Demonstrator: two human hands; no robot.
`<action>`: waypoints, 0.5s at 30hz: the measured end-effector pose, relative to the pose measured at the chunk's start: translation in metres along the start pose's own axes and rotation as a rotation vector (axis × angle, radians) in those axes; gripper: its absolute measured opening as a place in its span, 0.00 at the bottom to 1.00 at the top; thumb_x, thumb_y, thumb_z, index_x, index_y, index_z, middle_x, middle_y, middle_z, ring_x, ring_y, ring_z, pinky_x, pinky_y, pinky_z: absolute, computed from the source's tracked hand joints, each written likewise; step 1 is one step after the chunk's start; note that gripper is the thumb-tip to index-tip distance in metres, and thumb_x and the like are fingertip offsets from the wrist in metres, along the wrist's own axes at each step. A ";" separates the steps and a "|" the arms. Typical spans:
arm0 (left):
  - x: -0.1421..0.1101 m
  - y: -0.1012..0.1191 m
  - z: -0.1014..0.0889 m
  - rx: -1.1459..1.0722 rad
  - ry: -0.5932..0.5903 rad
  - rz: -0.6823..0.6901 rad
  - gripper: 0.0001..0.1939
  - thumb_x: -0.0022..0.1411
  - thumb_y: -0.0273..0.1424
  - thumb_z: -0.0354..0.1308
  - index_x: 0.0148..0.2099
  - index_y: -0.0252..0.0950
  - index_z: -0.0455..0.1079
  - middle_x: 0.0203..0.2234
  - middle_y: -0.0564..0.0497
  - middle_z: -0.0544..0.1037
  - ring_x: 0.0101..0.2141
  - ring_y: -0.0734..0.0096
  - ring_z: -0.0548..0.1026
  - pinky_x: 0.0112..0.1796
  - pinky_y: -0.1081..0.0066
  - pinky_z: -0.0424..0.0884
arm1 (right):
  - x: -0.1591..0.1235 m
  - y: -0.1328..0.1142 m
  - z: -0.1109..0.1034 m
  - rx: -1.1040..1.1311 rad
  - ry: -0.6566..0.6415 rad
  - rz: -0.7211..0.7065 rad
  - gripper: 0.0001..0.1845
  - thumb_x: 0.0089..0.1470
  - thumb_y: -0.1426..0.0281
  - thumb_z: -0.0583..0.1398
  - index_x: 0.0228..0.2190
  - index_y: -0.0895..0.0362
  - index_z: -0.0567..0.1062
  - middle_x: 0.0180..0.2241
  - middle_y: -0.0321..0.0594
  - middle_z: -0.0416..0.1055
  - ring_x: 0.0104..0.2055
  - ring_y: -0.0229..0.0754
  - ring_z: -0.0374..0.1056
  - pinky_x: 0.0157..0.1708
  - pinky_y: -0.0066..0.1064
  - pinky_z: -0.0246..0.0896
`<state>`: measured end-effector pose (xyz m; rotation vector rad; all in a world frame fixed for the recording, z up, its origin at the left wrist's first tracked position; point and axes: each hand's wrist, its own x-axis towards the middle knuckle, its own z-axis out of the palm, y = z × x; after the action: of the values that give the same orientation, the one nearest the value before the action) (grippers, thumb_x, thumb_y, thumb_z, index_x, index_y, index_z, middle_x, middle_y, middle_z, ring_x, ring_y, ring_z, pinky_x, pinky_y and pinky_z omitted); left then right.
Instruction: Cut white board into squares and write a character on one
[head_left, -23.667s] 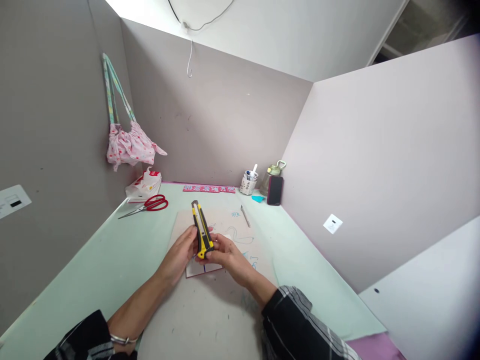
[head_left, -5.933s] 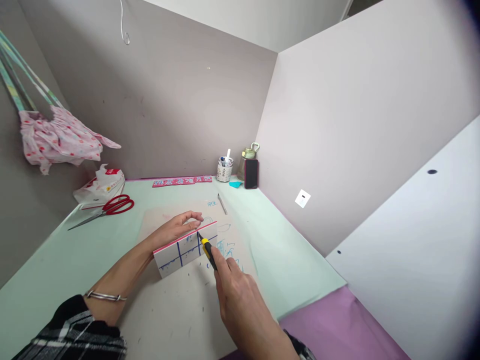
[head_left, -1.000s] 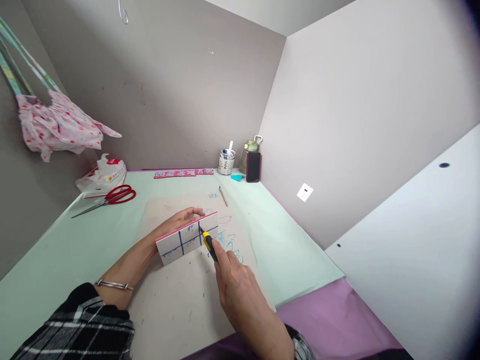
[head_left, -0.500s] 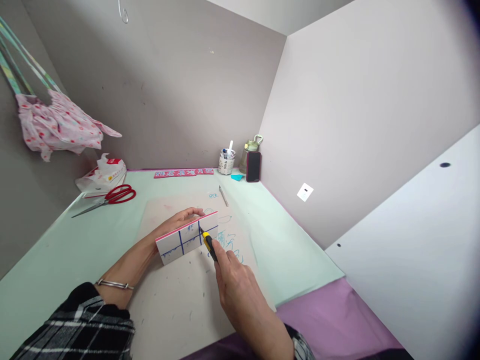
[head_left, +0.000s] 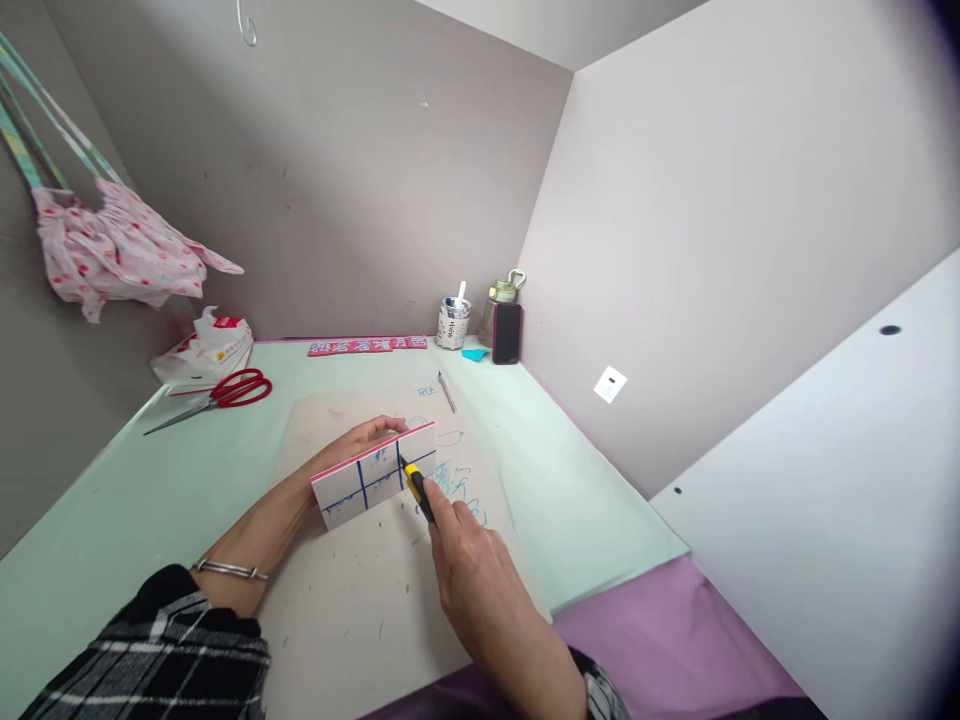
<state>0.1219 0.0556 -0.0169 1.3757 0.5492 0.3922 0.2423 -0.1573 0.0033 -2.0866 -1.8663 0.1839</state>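
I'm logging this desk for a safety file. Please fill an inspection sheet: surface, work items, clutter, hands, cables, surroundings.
Surface: green cover, marked mat on top.
Work items: blue-lined white board, tilted up on edge; knife, tip at its face.
Clutter: scissors, slim metal tool, pen jar, bottle, phone, plastic bag, pink strips.
Hands: left hand behind the board, its grip partly hidden; right hand around the knife.
Cables: nothing seen.
Surroundings: grey walls; pink cloth bag hanging at left.

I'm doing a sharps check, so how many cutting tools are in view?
3: the yellow and black utility knife in the right hand, the silver craft knife lying beyond the gridded card, and the red-handled scissors on the left of the table. The jar could hide others.
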 end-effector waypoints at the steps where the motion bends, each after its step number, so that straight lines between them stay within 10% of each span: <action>1: 0.000 0.000 0.000 -0.001 0.000 0.001 0.27 0.59 0.47 0.64 0.55 0.40 0.66 0.41 0.49 0.79 0.47 0.56 0.74 0.45 0.62 0.67 | 0.000 0.000 0.000 0.001 0.009 -0.002 0.34 0.60 0.84 0.48 0.66 0.60 0.55 0.44 0.53 0.73 0.40 0.49 0.74 0.39 0.41 0.72; 15: -0.002 -0.002 0.002 0.022 0.016 0.008 0.25 0.59 0.46 0.64 0.54 0.42 0.68 0.44 0.49 0.78 0.47 0.55 0.74 0.44 0.63 0.67 | 0.001 0.000 -0.002 -0.012 -0.037 0.005 0.35 0.58 0.85 0.48 0.66 0.62 0.54 0.45 0.53 0.73 0.40 0.51 0.74 0.38 0.44 0.72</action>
<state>0.1213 0.0527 -0.0180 1.3968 0.5628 0.4046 0.2428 -0.1561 0.0055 -2.1096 -1.8883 0.2150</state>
